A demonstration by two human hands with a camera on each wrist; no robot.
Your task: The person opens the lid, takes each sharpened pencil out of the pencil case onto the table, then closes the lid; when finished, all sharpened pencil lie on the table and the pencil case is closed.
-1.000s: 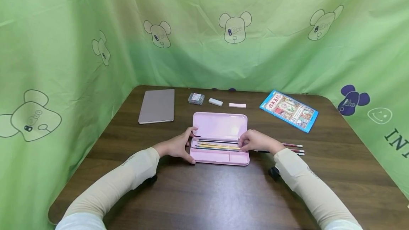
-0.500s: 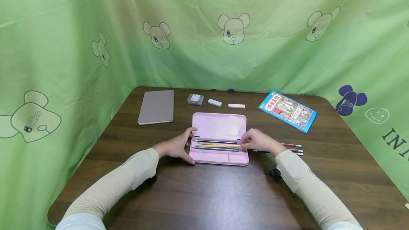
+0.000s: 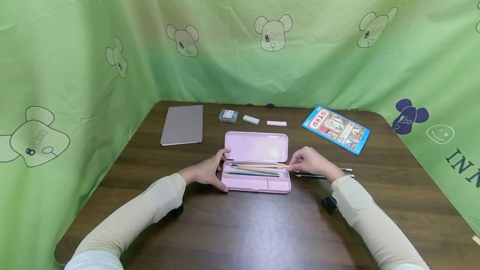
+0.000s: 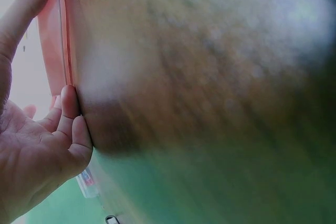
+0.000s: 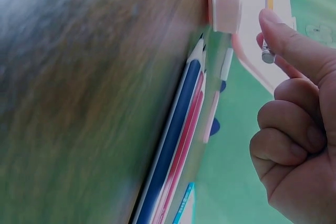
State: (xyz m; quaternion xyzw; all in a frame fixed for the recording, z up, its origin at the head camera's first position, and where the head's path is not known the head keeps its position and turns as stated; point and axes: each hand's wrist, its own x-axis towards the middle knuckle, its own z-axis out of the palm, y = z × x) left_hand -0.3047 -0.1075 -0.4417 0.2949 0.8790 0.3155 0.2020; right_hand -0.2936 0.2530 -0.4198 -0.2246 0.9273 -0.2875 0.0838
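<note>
Seemingly light and rigid, the yellow pencil [image 3: 260,165] in the head view lies across the open pink pencil case [image 3: 256,166], its far end over the tray and its eraser end pinched by the right hand [image 3: 312,162] just off the case's right edge. A thin, smooth stick like this would likely roll or slip if held loosely, so the end by the ferrule looks like the sound place to grip it. The left hand [image 3: 207,171] curls round the case's left end, thumb near the hinge, fingers at the front corner; the shallow plastic case is probably light enough to slide on the table [image 3: 243,228] otherwise. Other pencils [image 3: 255,173] already fill the long compartment, and loose pencils [image 3: 330,173] lie just beside the right wrist. Farther back sit a grey notebook [image 3: 182,124], a small clear box [image 3: 228,115], a white eraser [image 3: 251,119], a pink eraser [image 3: 276,123] and a blue picture book [image 3: 336,128], all well apart.

From the left wrist, the fingers [image 4: 68,114] press against the case wall [image 4: 52,51]; the rest is blurred.

From the right wrist, thumb and forefinger nip the metal ferrule [image 5: 268,53], while a blue and red pencils [image 5: 176,145] lie on the table alongside.
</note>
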